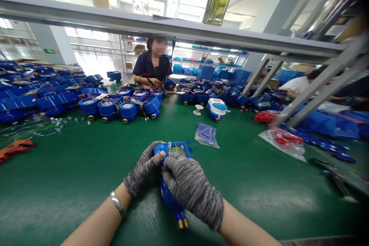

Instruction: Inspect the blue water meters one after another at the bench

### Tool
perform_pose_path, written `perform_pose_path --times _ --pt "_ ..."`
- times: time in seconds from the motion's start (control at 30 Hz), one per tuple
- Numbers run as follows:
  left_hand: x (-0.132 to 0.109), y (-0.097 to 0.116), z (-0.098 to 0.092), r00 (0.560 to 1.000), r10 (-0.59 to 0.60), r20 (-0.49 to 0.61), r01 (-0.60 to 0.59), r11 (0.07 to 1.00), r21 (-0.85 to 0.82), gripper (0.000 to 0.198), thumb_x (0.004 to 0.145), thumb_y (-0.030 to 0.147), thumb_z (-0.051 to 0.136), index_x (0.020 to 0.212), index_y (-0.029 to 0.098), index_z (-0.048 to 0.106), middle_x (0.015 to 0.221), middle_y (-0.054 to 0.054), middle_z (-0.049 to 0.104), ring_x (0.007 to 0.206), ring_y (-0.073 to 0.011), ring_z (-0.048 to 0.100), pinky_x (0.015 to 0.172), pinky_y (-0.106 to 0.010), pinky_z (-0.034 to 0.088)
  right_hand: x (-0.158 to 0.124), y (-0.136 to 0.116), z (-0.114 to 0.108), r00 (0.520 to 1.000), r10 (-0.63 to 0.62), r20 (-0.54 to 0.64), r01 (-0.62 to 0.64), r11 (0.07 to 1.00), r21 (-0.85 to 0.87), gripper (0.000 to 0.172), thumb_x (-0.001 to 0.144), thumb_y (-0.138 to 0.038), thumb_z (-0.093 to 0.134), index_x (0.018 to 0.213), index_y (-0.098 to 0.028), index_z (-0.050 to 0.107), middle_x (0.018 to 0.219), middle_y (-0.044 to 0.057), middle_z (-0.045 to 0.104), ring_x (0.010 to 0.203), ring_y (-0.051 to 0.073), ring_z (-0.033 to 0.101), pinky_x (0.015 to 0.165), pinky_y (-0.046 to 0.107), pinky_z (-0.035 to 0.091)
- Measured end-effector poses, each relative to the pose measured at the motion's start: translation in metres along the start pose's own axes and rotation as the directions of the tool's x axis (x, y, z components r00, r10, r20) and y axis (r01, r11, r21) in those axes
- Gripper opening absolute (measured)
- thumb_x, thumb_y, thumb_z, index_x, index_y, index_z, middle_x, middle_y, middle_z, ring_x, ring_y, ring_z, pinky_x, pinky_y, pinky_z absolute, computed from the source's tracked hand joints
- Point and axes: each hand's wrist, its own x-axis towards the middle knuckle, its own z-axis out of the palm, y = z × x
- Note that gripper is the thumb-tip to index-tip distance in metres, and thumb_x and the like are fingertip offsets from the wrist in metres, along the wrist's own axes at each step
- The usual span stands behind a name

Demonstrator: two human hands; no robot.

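Note:
A blue water meter [173,200] with a brass end lies on the green table [72,177] just in front of me. Its open top shows a green circuit board [178,150]. My left hand [142,169], in a grey knitted glove, is closed on the meter's upper left side, thumb at the rim. My right hand [193,192], gloved the same way, is wrapped over the meter's body from the right. A silver bracelet sits on my left wrist.
Rows of blue meters [121,105] with loose wires stand at the far left and centre. A white-and-blue meter [217,108], a small white spool [198,110], plastic bags [206,135] and red parts [284,138] lie beyond. A seated person [152,71] works opposite; another person [300,83] at right.

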Motion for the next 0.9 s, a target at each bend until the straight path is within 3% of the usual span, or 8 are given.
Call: perform_pose_path --times 0.17,0.37,0.53,0.67,0.77,0.83,0.87,0.9 --pt "0.000 0.001 0.000 1.000 -0.014 0.003 0.014 1.000 -0.014 0.049 0.075 0.041 0.075 0.116 0.020 0.060 0.121 -0.009 0.063 0.116 -0.0311 0.056 0.102 -0.042 0.044 -0.005 0.007 0.002 0.998 -0.062 0.018 0.063 0.998 -0.015 0.020 0.087 -0.025 0.051 0.090 -0.021 0.070 0.083 0.006 0.070 0.070 0.019 0.061 0.069 0.030 0.047" --pt "0.002 0.001 0.002 1.000 -0.002 0.028 0.003 1.000 -0.029 0.049 0.075 0.039 0.075 0.116 0.017 0.060 0.122 -0.011 0.062 0.114 -0.0318 0.057 0.099 -0.042 0.046 -0.017 0.008 -0.001 0.935 -0.353 -0.020 0.345 0.923 -0.171 0.018 0.084 -0.033 0.061 0.088 -0.018 0.070 0.091 0.010 0.071 0.078 0.025 0.064 0.071 0.037 0.051" --pt "0.005 -0.002 0.002 0.998 0.068 -0.005 -0.068 0.996 0.056 0.048 0.075 0.042 0.075 0.113 0.015 0.063 0.118 -0.011 0.063 0.112 -0.0313 0.057 0.098 -0.041 0.046 -0.022 0.006 0.008 0.910 -0.412 -0.052 0.391 0.893 -0.222 0.018 0.085 -0.031 0.061 0.090 -0.016 0.070 0.089 0.013 0.070 0.080 0.027 0.063 0.076 0.044 0.051" --pt "0.005 -0.004 0.001 0.998 0.057 -0.015 -0.056 0.995 0.078 0.051 0.074 0.043 0.076 0.114 0.015 0.061 0.119 -0.012 0.063 0.111 -0.0319 0.058 0.097 -0.042 0.048 -0.026 0.011 0.005 0.932 -0.355 -0.081 0.349 0.934 -0.078 0.021 0.090 -0.029 0.054 0.096 -0.017 0.069 0.094 0.012 0.070 0.088 0.025 0.063 0.088 0.043 0.048" --pt "0.003 -0.003 0.003 1.000 -0.024 -0.009 0.025 0.999 0.037 0.059 0.069 0.039 0.081 0.120 0.020 0.057 0.118 -0.010 0.064 0.108 -0.0318 0.061 0.094 -0.042 0.050 -0.027 0.030 -0.005 0.936 -0.339 -0.095 0.351 0.918 0.185 0.023 0.093 -0.029 0.051 0.106 -0.022 0.068 0.104 0.006 0.070 0.096 0.020 0.063 0.092 0.036 0.048" --pt "0.003 -0.002 0.005 0.998 -0.051 0.030 0.050 0.998 0.035 0.061 0.069 0.035 0.082 0.122 0.022 0.055 0.122 -0.009 0.063 0.111 -0.0313 0.060 0.096 -0.041 0.049 -0.020 0.056 -0.010 0.971 -0.182 -0.156 0.230 0.893 0.386 0.023 0.094 -0.029 0.049 0.108 -0.024 0.067 0.105 0.003 0.069 0.095 0.016 0.063 0.088 0.029 0.049" --pt "0.003 -0.001 0.007 0.997 -0.052 0.052 0.050 0.998 0.039 0.060 0.069 0.034 0.081 0.122 0.022 0.055 0.125 -0.010 0.061 0.114 -0.0314 0.058 0.097 -0.040 0.048 -0.014 0.074 -0.011 0.980 -0.031 -0.199 0.119 0.886 0.449 0.023 0.094 -0.030 0.049 0.106 -0.022 0.067 0.103 0.003 0.069 0.093 0.016 0.064 0.085 0.028 0.050" --pt "0.002 0.001 0.008 0.996 -0.053 0.066 0.050 0.998 0.038 0.059 0.071 0.033 0.080 0.122 0.022 0.055 0.128 -0.010 0.060 0.117 -0.0318 0.057 0.099 -0.041 0.048 -0.007 0.094 -0.010 0.956 0.157 -0.248 -0.021 0.880 0.474 0.023 0.094 -0.031 0.048 0.103 -0.020 0.067 0.100 0.004 0.070 0.090 0.016 0.064 0.083 0.028 0.050"
